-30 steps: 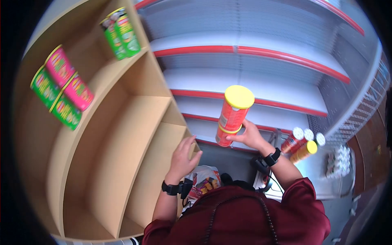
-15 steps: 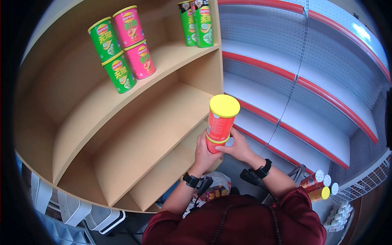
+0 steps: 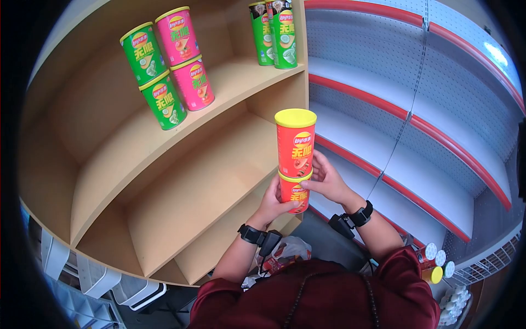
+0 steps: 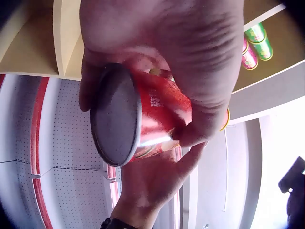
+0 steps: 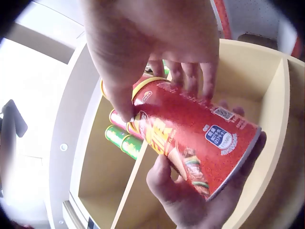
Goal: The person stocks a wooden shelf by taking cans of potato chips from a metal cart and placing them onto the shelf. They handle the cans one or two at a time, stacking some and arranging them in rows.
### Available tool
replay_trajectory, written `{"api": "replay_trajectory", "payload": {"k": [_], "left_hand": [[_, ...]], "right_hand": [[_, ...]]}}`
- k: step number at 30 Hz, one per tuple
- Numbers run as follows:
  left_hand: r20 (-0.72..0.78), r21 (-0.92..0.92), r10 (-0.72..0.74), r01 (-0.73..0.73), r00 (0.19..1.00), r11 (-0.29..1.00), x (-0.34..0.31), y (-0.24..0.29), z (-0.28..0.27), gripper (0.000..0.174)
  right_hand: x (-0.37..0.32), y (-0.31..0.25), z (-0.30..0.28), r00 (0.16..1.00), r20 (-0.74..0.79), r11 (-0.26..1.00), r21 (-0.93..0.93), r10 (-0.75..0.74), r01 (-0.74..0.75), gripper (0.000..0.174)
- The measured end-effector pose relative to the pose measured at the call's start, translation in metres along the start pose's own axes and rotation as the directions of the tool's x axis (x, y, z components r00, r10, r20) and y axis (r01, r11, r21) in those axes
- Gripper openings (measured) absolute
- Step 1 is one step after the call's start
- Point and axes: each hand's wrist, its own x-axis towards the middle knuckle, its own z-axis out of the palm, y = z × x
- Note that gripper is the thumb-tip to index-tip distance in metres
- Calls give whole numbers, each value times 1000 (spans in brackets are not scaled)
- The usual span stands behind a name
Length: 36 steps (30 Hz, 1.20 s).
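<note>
Two red chip canisters with yellow lids stand one on the other in the head view, the upper canister (image 3: pixel 296 151) upright on the lower canister (image 3: pixel 293 193). My left hand (image 3: pixel 272 203) grips the lower canister from the left, thumb across its front near the base. From the right, my right hand (image 3: pixel 330 183) holds the stack, its thumb close to the seam between the two. Brand labels face the head camera. The lower canister's grey bottom (image 4: pixel 114 117) shows in the left wrist view, held off any surface.
On the wooden shelf's upper board (image 3: pixel 230 88) stand stacked green canisters (image 3: pixel 163 101), pink canisters (image 3: pixel 193 85) and taller green tubes (image 3: pixel 284 41). Red-edged metal shelving (image 3: pixel 378 118) is to the right. Several tubes (image 3: pixel 433 274) stand at lower right, a plastic bag (image 3: pixel 287 252) below my hands.
My left hand has come from beside the stack to grip the lower canister with the right. The stack has turned so its labels face the head camera. The head view has swung left.
</note>
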Motion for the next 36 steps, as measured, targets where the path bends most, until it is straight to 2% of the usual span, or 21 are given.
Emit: {"api": "replay_trajectory", "payload": {"k": [3, 7, 11, 13, 14, 16, 19, 21, 22, 24, 25, 27, 29, 31, 36], "left_hand": [[-48, -68, -48, 44, 998, 997, 10, 7, -1, 77], [-70, -66, -97, 93, 993, 994, 25, 11, -4, 76], [-69, -27, 3, -5, 998, 1000, 40, 8, -16, 77], [-78, 6, 44, -44, 996, 999, 47, 14, -18, 77], [-86, 30, 48, -46, 995, 999, 50, 21, -17, 80], [-110, 55, 59, -53, 992, 997, 56, 30, -17, 82], [-144, 104, 108, -93, 984, 990, 59, 39, -20, 85], [-259, 241, 222, -160, 940, 957, 59, 44, -21, 85], [-268, 250, 229, -162, 936, 955, 56, 47, -23, 85], [-315, 321, 186, -81, 931, 944, 41, 53, -31, 79], [-322, 331, 193, -81, 927, 940, 32, 54, -35, 79], [-335, 310, 111, -1, 936, 951, 13, 52, -43, 72], [-359, 342, 118, 13, 926, 940, -5, 51, -47, 70], [-382, 370, 122, 30, 916, 928, -22, 49, -49, 68], [-493, 362, 105, 94, 864, 927, -60, 45, -56, 64]], "right_hand": [[13, -5, -2, 999, -46, 999, -39, -17, 15, 81], [30, -8, -2, 998, -57, 996, -78, -38, 34, 82], [47, -17, -4, 997, -4, 992, -104, -75, 74, 80], [53, -33, -2, 996, 49, 979, -189, -69, 77, 79], [59, -38, -3, 995, 69, 979, -186, -71, 83, 79], [70, -44, -5, 997, 73, 996, -82, 36, -30, 83], [89, -48, -7, 998, 70, 997, -81, -5, 11, 81], [106, -57, -10, 996, 71, 994, -88, -57, 63, 79], [115, -62, -12, 995, 85, 994, -83, -58, 66, 79], [135, -76, -14, 991, 55, 990, -66, -120, 124, 78], [146, -86, -13, 988, 57, 988, -47, -145, 148, 77], [168, -106, -11, 982, 63, 983, -23, -180, 181, 76], [192, -119, -7, 975, 66, 977, 1, -211, 211, 75], [214, -128, -2, 952, 51, 947, -99, -301, 305, 74], [251, -139, 10, 975, 40, 958, -186, -216, 220, 71]]}}
